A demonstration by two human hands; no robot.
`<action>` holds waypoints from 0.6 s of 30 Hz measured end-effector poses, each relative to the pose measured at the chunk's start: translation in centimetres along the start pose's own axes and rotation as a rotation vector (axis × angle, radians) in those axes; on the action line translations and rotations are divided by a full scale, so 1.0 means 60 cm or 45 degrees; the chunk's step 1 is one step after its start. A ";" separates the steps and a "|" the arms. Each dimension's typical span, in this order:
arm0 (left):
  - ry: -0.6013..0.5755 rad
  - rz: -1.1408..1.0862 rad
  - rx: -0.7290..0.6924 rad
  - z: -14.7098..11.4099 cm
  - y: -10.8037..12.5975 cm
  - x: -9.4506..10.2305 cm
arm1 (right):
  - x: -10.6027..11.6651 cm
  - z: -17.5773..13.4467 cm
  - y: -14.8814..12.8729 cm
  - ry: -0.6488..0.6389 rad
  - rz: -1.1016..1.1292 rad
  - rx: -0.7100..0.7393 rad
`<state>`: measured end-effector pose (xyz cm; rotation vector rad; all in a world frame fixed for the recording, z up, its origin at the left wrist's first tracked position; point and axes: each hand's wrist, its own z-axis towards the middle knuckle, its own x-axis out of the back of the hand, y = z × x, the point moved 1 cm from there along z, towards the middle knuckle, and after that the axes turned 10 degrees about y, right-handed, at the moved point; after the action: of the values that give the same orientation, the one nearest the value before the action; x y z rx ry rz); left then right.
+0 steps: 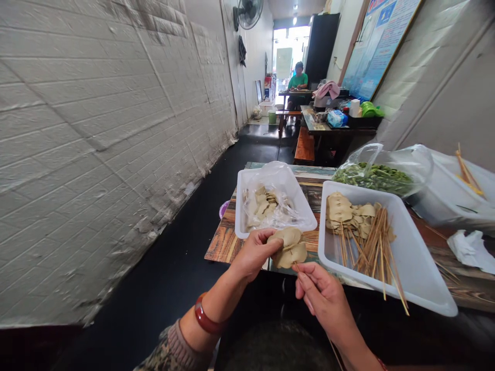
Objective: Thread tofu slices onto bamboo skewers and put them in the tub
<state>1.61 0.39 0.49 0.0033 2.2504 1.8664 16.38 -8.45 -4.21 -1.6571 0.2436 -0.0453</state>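
My left hand pinches a couple of flat, round, beige slices that look like tofu or dough, just over the table's front edge. My right hand grips a thin wooden skewer, whose upper end runs into the lower slice; its long tail shows below the hand. Behind my left hand stands a white tray with a clear plastic bag of loose slices. To the right, another white tray holds skewered slices and a bundle of bare-looking skewer sticks.
A clear bag of green vegetables lies behind the right tray. A large white tub and a crumpled tissue are farther right. Beyond are a wooden bench, a cluttered table and a seated person in green.
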 end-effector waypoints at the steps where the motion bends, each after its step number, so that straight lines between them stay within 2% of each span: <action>1: 0.005 0.006 -0.016 0.000 0.000 0.001 | 0.000 0.000 0.000 0.002 0.000 -0.001; 6: 0.011 0.004 -0.043 0.001 -0.002 0.007 | -0.001 0.000 -0.004 0.008 -0.004 -0.010; 18: -0.004 -0.099 0.074 -0.001 -0.009 0.001 | -0.001 -0.004 0.003 0.027 0.041 -0.036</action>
<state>1.61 0.21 -0.05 -0.0709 2.2682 1.7601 16.24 -8.71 -4.37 -1.6810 0.2885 -0.0356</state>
